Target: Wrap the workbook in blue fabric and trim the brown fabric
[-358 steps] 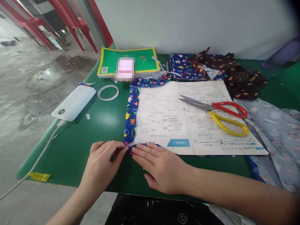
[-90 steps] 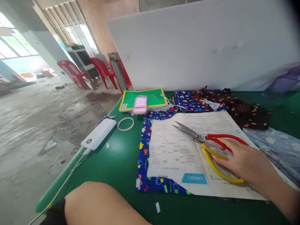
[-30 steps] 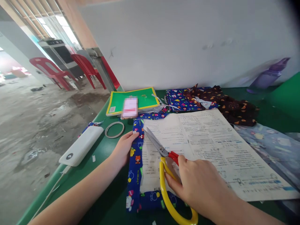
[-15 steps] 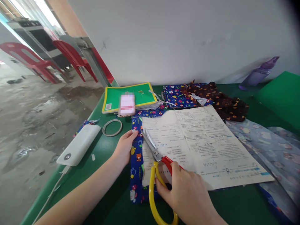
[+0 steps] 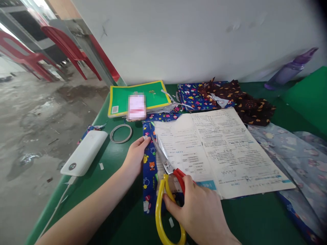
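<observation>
An open printed book [image 5: 230, 156] lies on the green table. Along its left and top edges runs a blue patterned sheet [image 5: 149, 177] folded over the pages. My left hand [image 5: 136, 149] pinches the left margin of that sheet, thumb on top. In my right hand [image 5: 199, 207] are scissors [image 5: 168, 166] with one red and one yellow handle. Their blades, slightly apart, point away from me over the left page, tips close to my left thumb. The scissors and my right hand partly cover the lower left page.
A tape roll [image 5: 121, 133] and a white power bank [image 5: 84, 153] with a cable lie left. Behind are a green book [image 5: 122, 97], a phone [image 5: 137, 107] and brown patterned cloth [image 5: 251, 105]. A purple bottle [image 5: 284, 73] stands by the wall.
The scissors and my right hand have shifted slightly left and toward me, with the tips nearer my left thumb. My left hand keeps its pinch. The camera view has tilted a little.
</observation>
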